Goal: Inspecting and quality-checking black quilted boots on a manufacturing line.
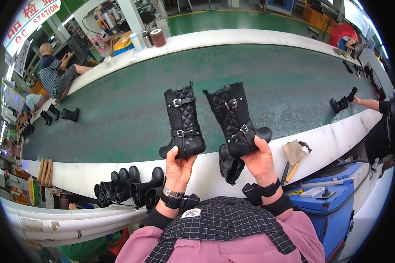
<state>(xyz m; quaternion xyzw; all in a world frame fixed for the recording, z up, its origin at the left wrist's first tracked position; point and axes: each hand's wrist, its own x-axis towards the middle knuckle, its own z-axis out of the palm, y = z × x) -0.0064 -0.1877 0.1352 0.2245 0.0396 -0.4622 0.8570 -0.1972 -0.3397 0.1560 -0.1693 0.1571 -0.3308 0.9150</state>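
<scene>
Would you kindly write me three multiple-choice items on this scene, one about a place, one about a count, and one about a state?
1. Where is the left boot?
A. Held up over the green belt
B. On the floor
C. Inside the blue cabinet

2. How many buckled straps show on the left boot?
A. None
B. Two
C. Five

3. How does the right boot sit in the right hand?
A. Upside down
B. Lying flat on the belt
C. Gripped at the sole, shaft tilted left

Answers: 1 A, the left hand lifts it by the sole in front of the belt. 2 B, one strap near the top and one at the ankle. 3 C, fingers wrap the sole and the shaft leans leftward.
</scene>
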